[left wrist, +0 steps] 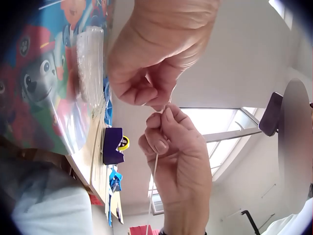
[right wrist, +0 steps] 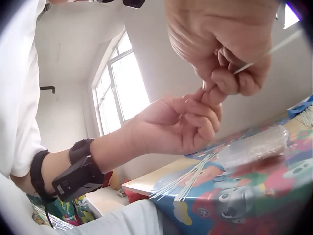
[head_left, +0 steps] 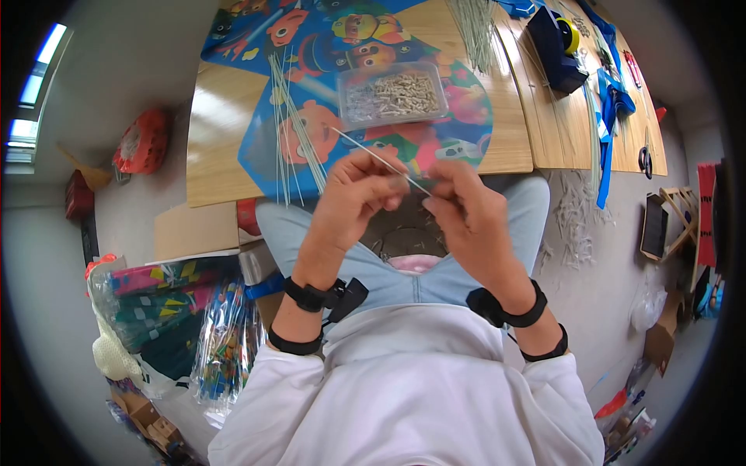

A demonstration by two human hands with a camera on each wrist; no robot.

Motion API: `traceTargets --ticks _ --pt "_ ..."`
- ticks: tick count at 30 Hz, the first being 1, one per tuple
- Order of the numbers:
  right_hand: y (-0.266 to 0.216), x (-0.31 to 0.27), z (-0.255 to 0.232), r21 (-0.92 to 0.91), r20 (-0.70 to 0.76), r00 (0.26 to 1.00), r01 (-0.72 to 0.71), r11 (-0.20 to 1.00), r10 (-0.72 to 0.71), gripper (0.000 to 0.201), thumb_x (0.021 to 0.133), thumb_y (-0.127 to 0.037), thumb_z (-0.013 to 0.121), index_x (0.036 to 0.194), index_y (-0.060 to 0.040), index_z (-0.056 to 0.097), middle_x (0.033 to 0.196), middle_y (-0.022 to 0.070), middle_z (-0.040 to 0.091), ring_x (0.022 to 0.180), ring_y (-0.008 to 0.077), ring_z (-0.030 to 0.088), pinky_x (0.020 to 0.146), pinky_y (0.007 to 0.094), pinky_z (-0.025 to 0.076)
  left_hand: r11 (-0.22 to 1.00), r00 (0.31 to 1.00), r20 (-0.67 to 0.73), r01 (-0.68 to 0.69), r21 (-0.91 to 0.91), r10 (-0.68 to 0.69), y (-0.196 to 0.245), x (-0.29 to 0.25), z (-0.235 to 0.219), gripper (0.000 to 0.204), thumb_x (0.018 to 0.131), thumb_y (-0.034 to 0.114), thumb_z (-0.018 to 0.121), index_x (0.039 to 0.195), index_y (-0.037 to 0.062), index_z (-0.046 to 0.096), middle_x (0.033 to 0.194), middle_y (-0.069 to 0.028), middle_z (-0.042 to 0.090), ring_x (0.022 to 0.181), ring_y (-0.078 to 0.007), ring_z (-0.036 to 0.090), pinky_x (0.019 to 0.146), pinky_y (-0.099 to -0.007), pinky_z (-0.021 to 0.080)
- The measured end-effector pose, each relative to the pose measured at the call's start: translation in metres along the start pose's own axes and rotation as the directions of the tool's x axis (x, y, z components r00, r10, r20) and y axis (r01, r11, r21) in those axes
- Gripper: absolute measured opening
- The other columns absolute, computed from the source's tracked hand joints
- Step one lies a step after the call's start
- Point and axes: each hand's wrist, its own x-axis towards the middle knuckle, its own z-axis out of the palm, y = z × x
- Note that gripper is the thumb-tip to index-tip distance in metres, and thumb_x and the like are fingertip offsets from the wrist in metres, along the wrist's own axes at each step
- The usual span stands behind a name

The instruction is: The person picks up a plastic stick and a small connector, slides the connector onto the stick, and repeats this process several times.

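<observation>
A thin white stick (head_left: 365, 147) slants between the two hands, over the lap at the table's edge. My left hand (head_left: 353, 194) pinches it with curled fingers, and my right hand (head_left: 470, 221) pinches it near its lower right end. In the right wrist view, the fingertips of the left hand (right wrist: 171, 125) and right hand (right wrist: 225, 36) meet, and the stick (right wrist: 274, 49) extends up from the right fingers. The left wrist view shows the stick (left wrist: 153, 186) running down from the right hand (left wrist: 181, 161). What lies between the fingertips is hidden.
Beyond the hands, a clear tub (head_left: 395, 123) holds many small pale pieces on a cartoon-printed mat (head_left: 260, 155). Several thin sticks (head_left: 299, 132) lie left of it. A dark tape dispenser (head_left: 552, 50) and scissors (head_left: 645, 159) are at the right. Bags (head_left: 225, 334) stand at lower left.
</observation>
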Motion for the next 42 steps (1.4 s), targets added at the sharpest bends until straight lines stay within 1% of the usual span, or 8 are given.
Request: traceTargets --ticks 4,16,19,23,28,31,36,42 --pt "0.025 -0.023 -0.035 -0.121 0.049 0.999 -0.008 0.993 0.014 0.015 0.082 0.009 0.064 0.093 0.0000 0.063 0.076 0.0135 0.061 0.063 0.0267 0.059 0.058 0.0320 0.047 0.986 0.975 -0.151 -0.154 0.062 0.161 0.021 0.004 -0.027 0.014 0.086 -0.002 0.068 0.099 0.0000 0.068 0.086 -0.0076 0.068 0.069 -0.0124 0.062 0.062 -0.0238 0.053" --pt "0.036 -0.007 -0.028 -0.071 -0.076 0.968 -0.245 0.967 0.240 0.001 0.087 0.002 0.064 0.088 0.0013 0.064 0.067 0.0107 0.059 0.056 0.0182 0.055 0.054 0.0298 0.043 0.975 0.992 -0.122 0.047 0.219 -0.020 -0.011 0.025 0.012 0.013 0.087 0.004 0.071 0.099 0.0013 0.068 0.086 -0.0044 0.070 0.070 -0.0107 0.064 0.064 -0.0224 0.052" --pt "0.095 0.021 -0.061 -0.216 -0.250 0.948 -0.253 0.943 0.198 0.006 0.088 -0.002 0.061 0.089 0.0008 0.066 0.066 0.0073 0.061 0.059 0.0133 0.058 0.055 0.0292 0.045 0.799 0.926 -0.262 -0.064 0.599 0.271 0.005 0.035 -0.033 0.012 0.090 0.004 0.068 0.101 0.0017 0.069 0.086 -0.0042 0.070 0.071 -0.0093 0.063 0.065 -0.0238 0.052" --pt "0.196 0.087 -0.129 -0.115 -0.452 0.838 -0.396 0.911 0.307 0.012 0.088 -0.008 0.059 0.087 -0.0031 0.070 0.062 0.0022 0.057 0.054 0.0083 0.052 0.048 0.0267 0.041 0.291 0.642 -0.318 0.152 0.945 0.697 0.058 0.038 -0.117 0.016 0.082 0.009 0.075 0.093 -0.0001 0.070 0.078 -0.0051 0.069 0.070 -0.0132 0.063 0.065 -0.0285 0.052" --pt "0.239 0.113 -0.164 -0.812 -0.548 0.836 -0.530 0.244 -0.008 0.023 0.085 -0.019 0.062 0.102 -0.0071 0.072 0.098 0.0146 0.070 0.090 0.0348 0.064 0.084 0.0436 0.050 0.053 0.633 -0.334 0.419 0.906 0.698 0.080 0.044 -0.184 0.020 0.077 0.017 0.078 0.084 0.0008 0.069 0.074 -0.0127 0.067 0.068 -0.0251 0.064 0.064 -0.0376 0.050" --pt "0.227 0.106 -0.150 -0.870 -0.420 0.889 -0.337 0.360 -0.182 0.018 0.085 -0.016 0.064 0.098 -0.0055 0.071 0.099 0.0153 0.068 0.091 0.0338 0.063 0.083 0.0434 0.049 0.070 0.666 -0.410 0.474 0.878 0.623 0.074 0.051 -0.183 0.018 0.077 0.016 0.078 0.080 0.0010 0.068 0.070 -0.0114 0.066 0.065 -0.0228 0.062 0.062 -0.0376 0.048" --pt "0.174 0.084 -0.059 -0.561 -0.254 0.967 -0.137 0.816 -0.012 0.002 0.084 -0.006 0.065 0.086 -0.0040 0.065 0.086 0.0145 0.063 0.083 0.0344 0.061 0.072 0.0433 0.047 -0.037 0.663 -0.343 0.488 0.872 0.665 0.064 0.058 -0.197 0.023 0.080 0.025 0.073 0.074 0.0049 0.064 0.074 -0.0156 0.066 0.074 -0.0371 0.065 0.065 -0.0464 0.050" --pt "0.082 0.065 0.060 -0.296 0.003 0.987 0.154 0.943 -0.160 0.005 0.080 -0.005 0.068 0.084 -0.0048 0.065 0.080 0.0154 0.062 0.079 0.0363 0.062 0.068 0.0447 0.048 0.065 0.632 -0.334 0.409 0.910 0.699 0.063 0.050 -0.203 0.019 0.079 0.020 0.070 0.075 0.0032 0.064 0.072 -0.0169 0.066 0.070 -0.0378 0.064 0.063 -0.0455 0.050"
